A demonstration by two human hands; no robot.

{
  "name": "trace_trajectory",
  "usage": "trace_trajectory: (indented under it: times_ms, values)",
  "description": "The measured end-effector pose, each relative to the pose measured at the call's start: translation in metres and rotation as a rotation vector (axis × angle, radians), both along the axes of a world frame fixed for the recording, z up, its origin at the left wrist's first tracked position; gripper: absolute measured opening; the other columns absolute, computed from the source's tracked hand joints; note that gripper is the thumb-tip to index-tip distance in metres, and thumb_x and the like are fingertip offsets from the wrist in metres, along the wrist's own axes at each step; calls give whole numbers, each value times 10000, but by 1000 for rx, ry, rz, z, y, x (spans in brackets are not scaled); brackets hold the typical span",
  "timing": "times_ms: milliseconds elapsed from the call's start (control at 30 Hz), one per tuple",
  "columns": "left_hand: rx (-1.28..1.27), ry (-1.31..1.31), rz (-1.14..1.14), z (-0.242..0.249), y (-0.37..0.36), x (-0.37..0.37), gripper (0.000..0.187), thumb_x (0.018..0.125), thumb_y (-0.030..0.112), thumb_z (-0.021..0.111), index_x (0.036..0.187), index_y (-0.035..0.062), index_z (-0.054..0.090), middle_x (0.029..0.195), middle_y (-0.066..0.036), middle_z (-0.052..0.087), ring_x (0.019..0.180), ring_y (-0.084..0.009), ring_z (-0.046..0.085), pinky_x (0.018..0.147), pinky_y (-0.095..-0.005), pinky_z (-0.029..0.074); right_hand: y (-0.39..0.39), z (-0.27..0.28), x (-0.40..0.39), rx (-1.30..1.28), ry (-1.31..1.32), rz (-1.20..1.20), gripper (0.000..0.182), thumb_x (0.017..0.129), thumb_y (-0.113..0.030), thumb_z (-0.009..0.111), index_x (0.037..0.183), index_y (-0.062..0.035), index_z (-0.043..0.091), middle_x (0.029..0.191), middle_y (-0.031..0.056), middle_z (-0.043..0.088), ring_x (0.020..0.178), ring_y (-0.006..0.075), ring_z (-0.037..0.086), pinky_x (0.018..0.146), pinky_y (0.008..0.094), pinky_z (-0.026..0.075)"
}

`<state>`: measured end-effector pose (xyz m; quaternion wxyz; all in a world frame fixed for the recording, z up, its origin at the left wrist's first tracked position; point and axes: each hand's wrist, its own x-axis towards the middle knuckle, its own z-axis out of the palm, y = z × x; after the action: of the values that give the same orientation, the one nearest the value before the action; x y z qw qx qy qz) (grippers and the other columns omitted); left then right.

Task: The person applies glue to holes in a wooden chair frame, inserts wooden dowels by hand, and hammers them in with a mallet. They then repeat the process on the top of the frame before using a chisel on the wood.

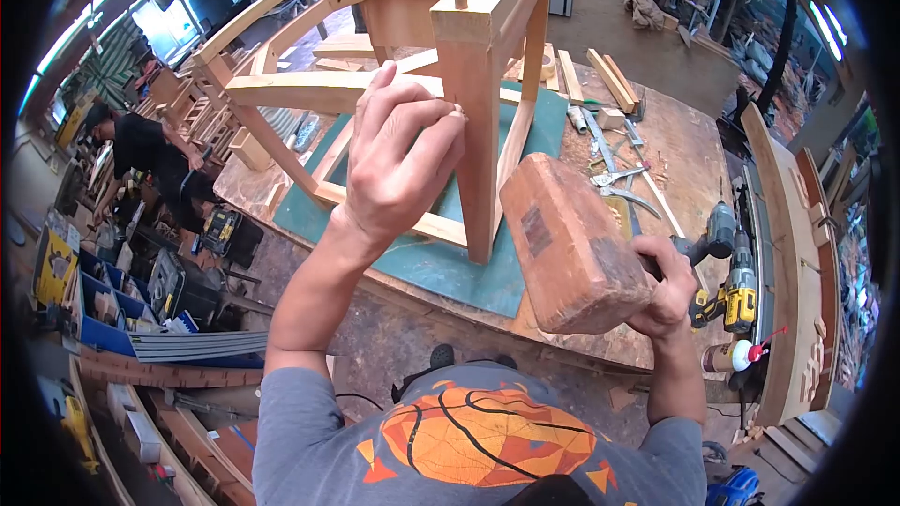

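Observation:
A wooden chair frame point(480, 150) with a curved back and pale rails stands on a green mat point(469, 286). My left hand point(398, 155) is beside its nearest leg, fingers curled and fingertips pressed together close to the wood. Whatever those fingertips hold, if anything, is too small or hidden to name. In my right hand point(667, 286) is a worn wooden mallet point(577, 248), its big block head raised just right of the leg. The mallet's handle is mostly hidden by the head and my fingers. A small square peg point(460, 1) shows at the top of the leg.
On the workbench point(689, 145) to the right lie clamps point(619, 173), wood strips point(609, 80), and cordless drills point(739, 300). A glue bottle point(734, 356) is near the right edge. Another person point(155, 155) works at the left, near toolboxes and stacked wood.

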<state>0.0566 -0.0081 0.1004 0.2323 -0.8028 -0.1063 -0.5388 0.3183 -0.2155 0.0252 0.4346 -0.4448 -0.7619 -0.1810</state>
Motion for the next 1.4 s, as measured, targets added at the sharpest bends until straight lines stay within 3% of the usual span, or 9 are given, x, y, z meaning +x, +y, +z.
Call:
trace_trajectory:
  times_ms: [333, 533, 633, 733, 800, 1000, 1133, 1267, 1400]
  values:
    - [36, 14, -239, -9, 29, -5, 329, 709, -39, 850, 985, 40, 688, 979, -87, 708, 921, -269, 690, 997, -511, 548, 15, 18, -25, 26, -29, 51, 554, 611, 9, 733, 1133, -176, 743, 920, 102, 625, 688, 240, 642, 554, 333, 514]
    - [-57, -99, -377, -18, 45, -13, 659, 648, 65, 927, 1216, 19, 595, 1199, -137, 665, 1020, -319, 680, 990, -488, 554, 12, 38, -39, 29, -133, 35, 438, 707, -136, 806, 1130, -243, 766, 890, 76, 604, 646, 210, 606, 504, 320, 480]
    - [-145, 64, -174, -1, 52, -41, 749, 686, 324, 907, 1280, 8, 578, 1241, -178, 625, 1137, -339, 621, 1037, -522, 477, 2, 69, -58, -25, -205, 36, 399, 719, -245, 832, 1114, -251, 777, 876, 68, 594, 621, 199, 579, 473, 317, 439]
    - [-219, 205, -23, 10, 51, -56, 728, 706, 368, 858, 1281, 16, 584, 1263, -164, 626, 1127, -349, 614, 1021, -491, 453, 23, 83, -64, 20, -297, 55, 436, 729, -263, 805, 1164, -251, 775, 826, 55, 568, 577, 169, 523, 440, 313, 382]
    - [-222, 191, -51, 8, 55, -57, 710, 700, 351, 826, 1281, 18, 588, 1258, -146, 635, 1121, -347, 607, 1015, -459, 433, 42, 80, -58, 135, -536, -160, 467, 742, -249, 773, 1210, -240, 764, 788, 47, 554, 557, 139, 495, 430, 289, 362]
    - [-263, 160, -129, 7, 60, -62, 653, 685, 264, 809, 1260, 31, 607, 1255, -124, 653, 1113, -321, 613, 1013, -454, 439, 22, 101, -100, 71, -508, -50, 501, 742, -177, 727, 1239, -237, 750, 773, 23, 519, 587, 143, 500, 446, 281, 374]
    - [-250, 158, -145, 5, 67, -62, 646, 660, 225, 813, 1247, 39, 617, 1259, -117, 660, 1114, -306, 616, 1023, -449, 437, 38, 108, -92, 81, -661, -249, 521, 731, -200, 737, 1249, -257, 744, 745, 10, 481, 559, 121, 460, 428, 278, 358]
    - [-253, 145, -187, 4, 70, -63, 620, 669, 203, 806, 1236, 40, 618, 1258, -116, 661, 1104, -308, 617, 1012, -445, 436, 37, 104, -104, 150, -594, -83, 566, 745, -169, 702, 1299, -286, 714, 725, 11, 455, 570, 138, 480, 456, 273, 386]
    - [-257, 149, -197, 5, 70, -63, 603, 673, 181, 800, 1230, 38, 618, 1261, -107, 661, 1124, -307, 613, 1020, -438, 432, 42, 107, -106, 97, -643, -302, 540, 726, -197, 735, 1256, -302, 739, 757, 9, 505, 562, 122, 477, 430, 275, 371]
